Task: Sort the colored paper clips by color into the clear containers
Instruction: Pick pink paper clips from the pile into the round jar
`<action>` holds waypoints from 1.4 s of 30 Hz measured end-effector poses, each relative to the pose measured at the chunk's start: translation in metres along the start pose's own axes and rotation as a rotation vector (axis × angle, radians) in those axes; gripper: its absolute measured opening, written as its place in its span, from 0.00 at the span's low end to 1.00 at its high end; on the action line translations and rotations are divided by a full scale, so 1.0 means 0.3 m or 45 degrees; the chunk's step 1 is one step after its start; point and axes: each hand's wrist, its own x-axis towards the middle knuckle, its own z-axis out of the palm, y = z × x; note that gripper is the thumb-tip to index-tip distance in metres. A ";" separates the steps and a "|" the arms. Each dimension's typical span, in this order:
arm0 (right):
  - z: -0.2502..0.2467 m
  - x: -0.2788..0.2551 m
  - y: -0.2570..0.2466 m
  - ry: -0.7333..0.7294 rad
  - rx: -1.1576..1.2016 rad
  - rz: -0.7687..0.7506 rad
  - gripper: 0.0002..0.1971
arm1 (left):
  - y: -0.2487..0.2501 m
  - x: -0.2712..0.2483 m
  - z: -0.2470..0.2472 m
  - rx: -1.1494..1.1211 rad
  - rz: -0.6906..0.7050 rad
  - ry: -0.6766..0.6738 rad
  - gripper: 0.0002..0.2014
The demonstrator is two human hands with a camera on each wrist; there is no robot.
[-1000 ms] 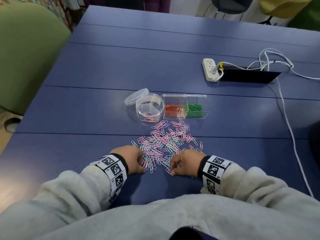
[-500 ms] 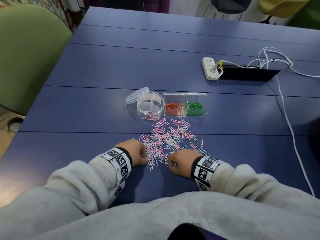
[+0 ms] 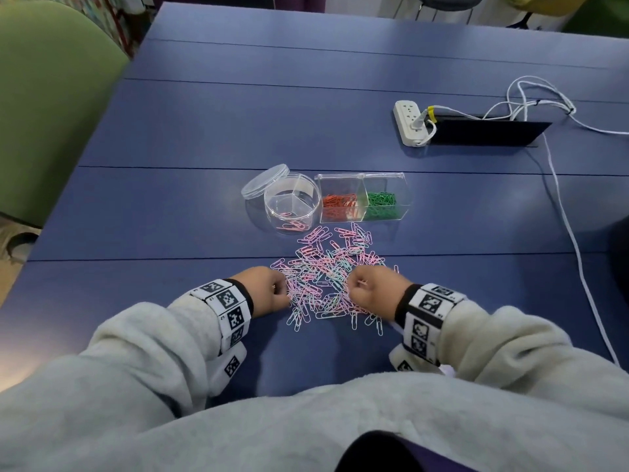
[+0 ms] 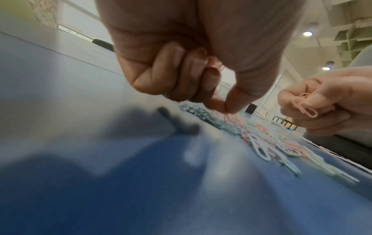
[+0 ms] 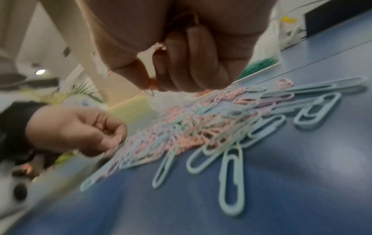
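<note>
A: Any writing to read?

B: None legible. The wristbands (image 3: 228, 310) carry only black-and-white square codes.

A: Where are the clips?

B: The pile (image 3: 326, 274) lies on the table (image 3: 170, 131), just in front of the round tub (image 3: 292, 203) and the box (image 3: 362, 196). The box holds orange clips beside green ones; a few pink sit in the tub.

A: The hands?

B: The left hand (image 3: 267, 290), at the pile's left edge, pinches a clip too blurred to tell the colour. The right hand (image 3: 372, 289), at the pile's right edge, is curled round pink clips (image 4: 307, 106).
</note>
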 end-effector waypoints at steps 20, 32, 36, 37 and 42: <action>-0.130 0.053 0.121 0.197 1.838 0.078 0.12 | 0.025 0.044 -0.092 -1.292 -0.261 0.117 0.17; -0.117 0.054 0.155 0.196 1.835 0.078 0.15 | 0.003 0.049 -0.076 -1.244 -0.292 0.008 0.14; -0.106 0.071 0.150 0.215 1.565 0.164 0.19 | -0.018 0.051 -0.071 -1.119 -0.268 -0.007 0.18; -0.103 0.072 0.143 0.201 1.389 0.163 0.19 | -0.018 0.047 -0.071 -1.021 -0.244 -0.024 0.19; -0.090 0.060 0.093 0.079 0.844 0.121 0.21 | -0.001 0.021 -0.064 -0.385 -0.015 -0.084 0.13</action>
